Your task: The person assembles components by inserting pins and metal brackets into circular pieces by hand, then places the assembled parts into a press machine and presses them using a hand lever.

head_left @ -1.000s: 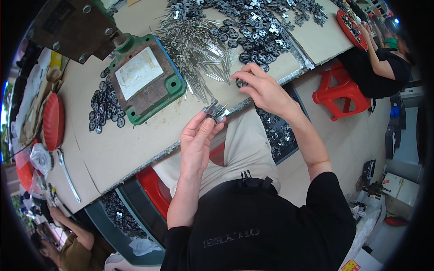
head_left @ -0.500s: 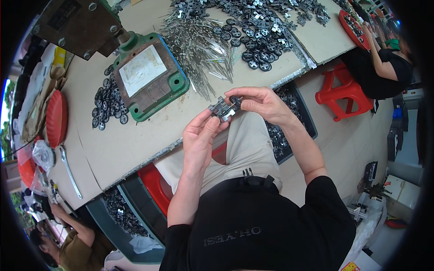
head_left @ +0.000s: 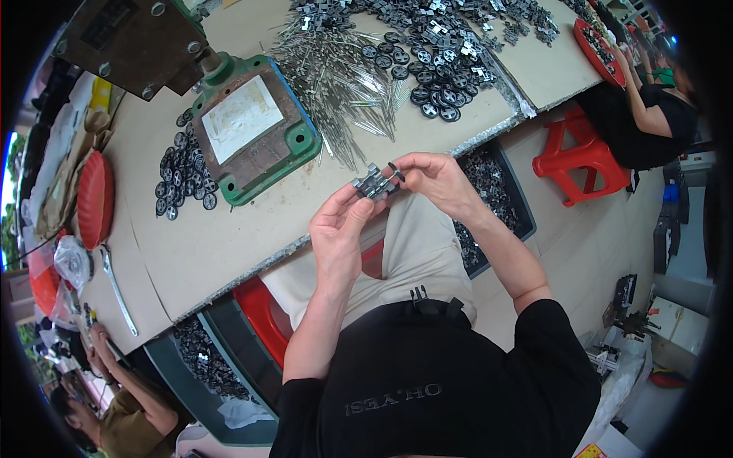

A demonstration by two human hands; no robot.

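The green press base [head_left: 275,169] stands on the tabletop [head_left: 229,248], a white pad [head_left: 243,119] on it. Just right of and nearer the wearer than the press base, the left hand [head_left: 336,227] holds a small grey toy-car chassis [head_left: 372,185] between thumb and fingers. The right hand [head_left: 435,183], farther right of the base, pinches a black spoked wheel [head_left: 395,172] edge-on at the chassis's right end; whether the wheel is seated on an axle cannot be told. Directly right of the base lies a loose spread of thin metal rods [head_left: 336,88], and beyond them, a pile of black wheels [head_left: 441,98]. A smaller wheel heap [head_left: 180,174] sits just left of the base. Well left of it are a red fluted tray [head_left: 95,202] and, nearer the wearer, a wrench [head_left: 118,294].
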